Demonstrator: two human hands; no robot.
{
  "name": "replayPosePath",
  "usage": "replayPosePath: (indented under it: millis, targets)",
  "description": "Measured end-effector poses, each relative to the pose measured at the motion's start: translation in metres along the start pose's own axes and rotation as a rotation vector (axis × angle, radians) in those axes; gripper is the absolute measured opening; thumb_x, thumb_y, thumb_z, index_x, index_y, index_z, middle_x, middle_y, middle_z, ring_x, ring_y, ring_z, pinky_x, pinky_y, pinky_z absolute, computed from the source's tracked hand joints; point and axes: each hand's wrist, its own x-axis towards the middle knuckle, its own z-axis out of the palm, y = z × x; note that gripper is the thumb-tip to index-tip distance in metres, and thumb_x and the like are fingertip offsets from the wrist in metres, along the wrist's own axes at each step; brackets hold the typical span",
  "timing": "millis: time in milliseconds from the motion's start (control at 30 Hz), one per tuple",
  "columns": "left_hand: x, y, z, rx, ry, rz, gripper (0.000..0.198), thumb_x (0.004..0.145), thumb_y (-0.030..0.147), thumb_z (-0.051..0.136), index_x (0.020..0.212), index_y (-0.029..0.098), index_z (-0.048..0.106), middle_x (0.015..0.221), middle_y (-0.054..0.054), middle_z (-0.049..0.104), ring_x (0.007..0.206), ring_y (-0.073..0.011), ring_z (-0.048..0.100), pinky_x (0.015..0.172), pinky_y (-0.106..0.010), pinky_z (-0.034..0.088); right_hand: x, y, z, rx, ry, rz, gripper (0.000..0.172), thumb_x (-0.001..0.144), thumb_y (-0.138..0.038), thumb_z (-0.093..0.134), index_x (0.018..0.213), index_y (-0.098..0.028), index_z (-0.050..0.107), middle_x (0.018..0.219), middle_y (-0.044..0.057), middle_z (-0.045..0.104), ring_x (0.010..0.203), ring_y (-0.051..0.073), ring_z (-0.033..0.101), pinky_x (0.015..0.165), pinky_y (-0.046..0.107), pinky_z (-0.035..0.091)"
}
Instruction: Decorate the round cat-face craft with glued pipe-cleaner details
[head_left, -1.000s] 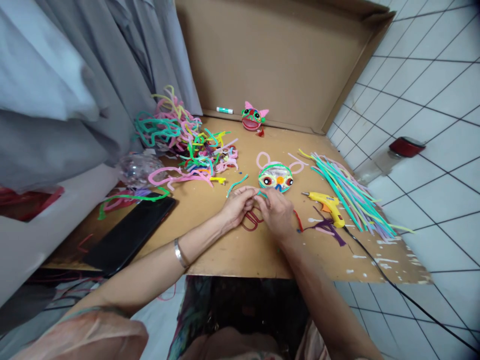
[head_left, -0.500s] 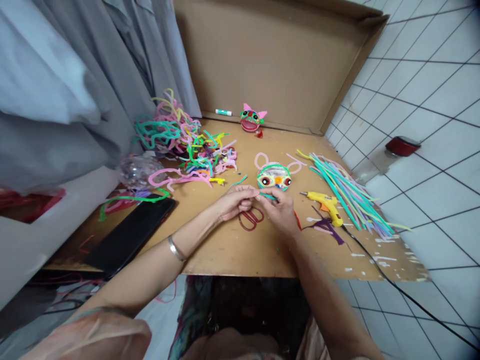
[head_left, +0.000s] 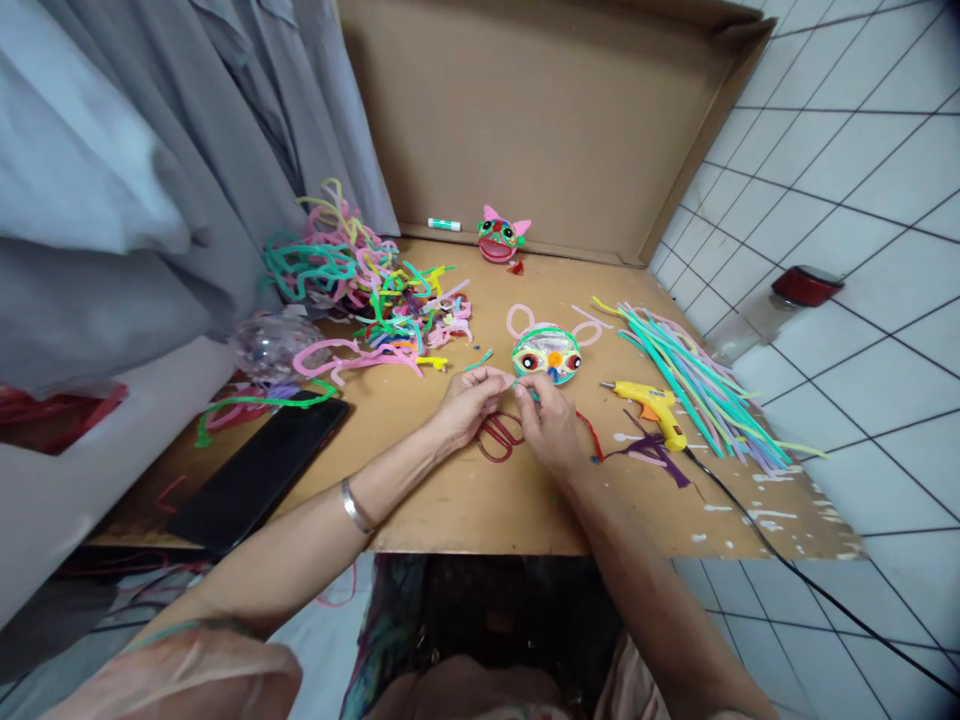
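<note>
My left hand [head_left: 469, 405] and my right hand [head_left: 546, 425] meet over the cardboard board [head_left: 420, 490], fingers pinched on a short teal pipe cleaner [head_left: 523, 384] held between them. Its far end [head_left: 477, 360] trails off to the left of my fingers. Under my hands lies a pair of dark red scissors [head_left: 499, 437]. Just beyond my fingertips sits a round animal face [head_left: 550, 351] with pink wire ears, googly eyes and an orange nose.
A tangled heap of coloured pipe cleaners [head_left: 367, 290] lies at the left, a straight bundle [head_left: 694, 385] at the right. A yellow glue gun [head_left: 651, 408] with a black cord, a black phone [head_left: 259, 470], a second pink-eared face [head_left: 501, 238] and a marker [head_left: 445, 224] are about.
My hands stay together on the teal pipe cleaner, shifting slightly while working it. The view has drifted a little; nothing else moved.
</note>
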Motion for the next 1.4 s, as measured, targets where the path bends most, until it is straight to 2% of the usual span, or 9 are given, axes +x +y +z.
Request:
replayPosePath:
  millis: [133,267,400,567,767,1000,1100,1300,1400]
  targets:
    - [-0.001,-0.004,0.002,-0.02,0.089,0.055,0.025,0.054,0.028,0.078,0.057,0.013,0.057,0.047,0.007,0.044,0.043,-0.0027,0.034,0.046,-0.018,0.027,-0.005,-0.004,0.008,-0.123,-0.008,-0.036,0.023,0.094,-0.029,0.039,0.098,-0.018,0.059,0.082,0.008,0.069,0.073,0.019,0.064,0.064,0.026,0.043]
    - [-0.004,-0.005,0.006,0.009,0.101,0.065,0.024,0.055,0.029,0.076,0.061,0.015,0.058,0.054,0.003,0.057,0.049,-0.0083,0.051,0.051,-0.021,0.04,-0.006,-0.002,0.01,-0.141,0.038,-0.016,0.022,0.094,-0.034,0.045,0.098,-0.018,0.06,0.084,0.007,0.071,0.076,0.019,0.065,0.065,0.026,0.043]
    - [-0.005,-0.009,0.006,0.002,0.121,0.06,0.022,0.055,0.027,0.075,0.059,0.014,0.058,0.051,0.004,0.054,0.046,-0.0059,0.045,0.049,-0.019,0.035,-0.006,0.001,0.011,-0.163,0.059,-0.02,0.023,0.095,-0.034,0.046,0.099,-0.017,0.061,0.084,0.007,0.071,0.074,0.019,0.065,0.063,0.027,0.041]
    - [-0.005,-0.015,0.003,-0.034,0.135,-0.003,0.019,0.055,0.024,0.072,0.057,0.013,0.057,0.044,0.007,0.043,0.041,-0.0021,0.029,0.043,-0.018,0.02,-0.008,0.001,0.01,-0.219,0.047,-0.06,0.024,0.096,-0.035,0.045,0.09,-0.019,0.062,0.074,0.004,0.069,0.065,0.017,0.062,0.061,0.026,0.039]
    - [-0.007,-0.014,0.003,-0.037,0.103,-0.036,0.021,0.055,0.024,0.072,0.055,0.013,0.053,0.043,0.007,0.038,0.042,-0.0024,0.028,0.043,-0.018,0.017,-0.006,0.0,0.005,-0.245,0.046,-0.131,0.027,0.096,-0.034,0.045,0.082,-0.018,0.063,0.067,0.004,0.067,0.063,0.016,0.061,0.061,0.026,0.038]
    - [-0.004,-0.004,0.001,0.033,-0.035,-0.056,0.036,0.06,0.037,0.079,0.056,0.013,0.052,0.049,0.005,0.041,0.045,-0.0031,0.031,0.043,-0.018,0.019,0.0,0.004,-0.003,-0.134,0.019,-0.074,0.024,0.095,-0.032,0.048,0.085,-0.02,0.066,0.072,0.003,0.07,0.065,0.015,0.063,0.063,0.025,0.041]
    - [-0.003,0.004,-0.001,0.087,-0.106,-0.062,0.036,0.059,0.039,0.081,0.06,0.012,0.058,0.049,0.005,0.041,0.046,-0.0029,0.03,0.043,-0.017,0.018,0.002,0.003,-0.006,-0.048,0.02,-0.034,0.019,0.093,-0.031,0.051,0.088,-0.02,0.066,0.078,0.003,0.072,0.067,0.014,0.064,0.064,0.024,0.044]
    - [0.005,0.014,-0.015,0.118,-0.27,-0.206,0.033,0.059,0.036,0.083,0.063,0.012,0.061,0.05,0.006,0.038,0.045,-0.0021,0.026,0.043,-0.017,0.016,0.001,-0.002,-0.009,-0.016,-0.004,-0.045,0.02,0.092,-0.028,0.049,0.091,-0.022,0.068,0.079,0.002,0.072,0.071,0.015,0.065,0.07,0.025,0.046]
    - [0.007,0.014,-0.019,0.125,-0.317,-0.243,0.032,0.061,0.035,0.082,0.063,0.011,0.062,0.049,0.007,0.035,0.045,-0.002,0.024,0.043,-0.017,0.015,-0.001,-0.003,-0.008,-0.028,-0.017,-0.078,0.021,0.093,-0.027,0.048,0.096,-0.021,0.068,0.085,0.004,0.073,0.077,0.016,0.066,0.074,0.026,0.047]
